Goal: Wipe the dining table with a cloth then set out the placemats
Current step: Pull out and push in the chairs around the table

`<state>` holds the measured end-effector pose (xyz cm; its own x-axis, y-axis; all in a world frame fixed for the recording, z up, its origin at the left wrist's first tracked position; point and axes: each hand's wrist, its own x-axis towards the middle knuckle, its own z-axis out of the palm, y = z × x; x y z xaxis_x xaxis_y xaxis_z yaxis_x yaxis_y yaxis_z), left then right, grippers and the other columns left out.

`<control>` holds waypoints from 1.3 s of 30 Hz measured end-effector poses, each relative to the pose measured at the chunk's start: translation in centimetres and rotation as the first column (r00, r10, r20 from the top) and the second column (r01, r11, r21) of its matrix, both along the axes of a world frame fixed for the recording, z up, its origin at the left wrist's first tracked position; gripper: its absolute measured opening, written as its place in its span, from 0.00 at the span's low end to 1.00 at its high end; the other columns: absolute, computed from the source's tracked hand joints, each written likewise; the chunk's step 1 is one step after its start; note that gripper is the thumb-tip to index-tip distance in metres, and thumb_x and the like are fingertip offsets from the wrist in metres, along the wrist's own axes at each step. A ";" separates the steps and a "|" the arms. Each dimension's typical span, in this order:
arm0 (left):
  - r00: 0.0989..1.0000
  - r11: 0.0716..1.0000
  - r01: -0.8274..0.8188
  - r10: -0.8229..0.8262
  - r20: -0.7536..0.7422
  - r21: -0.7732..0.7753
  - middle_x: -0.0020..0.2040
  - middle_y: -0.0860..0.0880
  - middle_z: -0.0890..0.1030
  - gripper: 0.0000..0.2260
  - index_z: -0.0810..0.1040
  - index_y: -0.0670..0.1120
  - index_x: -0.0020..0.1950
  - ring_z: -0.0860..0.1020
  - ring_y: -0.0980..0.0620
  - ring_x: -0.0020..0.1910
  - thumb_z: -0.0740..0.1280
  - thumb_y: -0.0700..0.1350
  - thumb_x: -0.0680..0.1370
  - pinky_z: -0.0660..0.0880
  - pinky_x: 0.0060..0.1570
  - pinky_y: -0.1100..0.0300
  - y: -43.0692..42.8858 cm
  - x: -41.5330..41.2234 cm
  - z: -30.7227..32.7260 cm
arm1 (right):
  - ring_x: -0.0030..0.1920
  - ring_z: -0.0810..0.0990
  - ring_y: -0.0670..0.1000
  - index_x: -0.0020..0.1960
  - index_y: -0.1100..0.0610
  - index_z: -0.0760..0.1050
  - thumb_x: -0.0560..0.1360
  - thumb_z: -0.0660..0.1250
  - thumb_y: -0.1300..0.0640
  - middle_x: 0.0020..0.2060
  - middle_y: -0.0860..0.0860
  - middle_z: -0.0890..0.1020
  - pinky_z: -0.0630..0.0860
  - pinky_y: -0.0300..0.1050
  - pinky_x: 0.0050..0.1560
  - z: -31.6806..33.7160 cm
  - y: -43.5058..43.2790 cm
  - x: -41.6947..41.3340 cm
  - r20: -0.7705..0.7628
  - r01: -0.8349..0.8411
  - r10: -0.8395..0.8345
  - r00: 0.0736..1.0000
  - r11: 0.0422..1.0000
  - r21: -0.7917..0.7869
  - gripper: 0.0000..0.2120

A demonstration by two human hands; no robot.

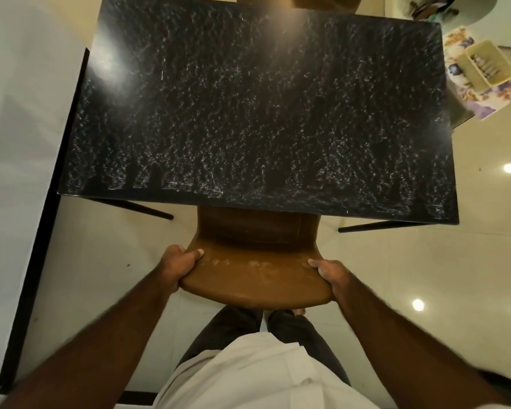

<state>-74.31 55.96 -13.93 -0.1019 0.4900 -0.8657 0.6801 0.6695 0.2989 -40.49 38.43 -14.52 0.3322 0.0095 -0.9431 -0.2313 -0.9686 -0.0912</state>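
While the left hand (pixel 179 265) and right hand (pixel 332 278) grip the ends of the curved brown leather chair back (pixel 257 280), probably making room, the black speckled dining table (pixel 263 113) stands just beyond, and a cloth, nowhere visible, must come next.

chair (pixel 255 261) tucked under table (pixel 260 107) near edge, basket (pixel 488 64) far right

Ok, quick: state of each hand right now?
Left hand: grips the chair back, left end.
Right hand: grips the chair back, right end.

1 head cam, down at table (pixel 257 98).
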 end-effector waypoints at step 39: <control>0.237 0.100 0.953 -0.837 -0.493 0.287 0.92 0.47 0.47 0.47 0.49 0.55 0.91 0.46 0.40 0.91 0.40 0.80 0.79 0.51 0.87 0.36 -6.4 3.9 4.8 | 0.85 0.64 0.63 0.87 0.50 0.65 0.84 0.52 0.26 0.87 0.55 0.65 0.70 0.67 0.80 5.9 -3.0 -8.2 0.738 -0.933 0.646 0.196 0.354 -0.062 0.41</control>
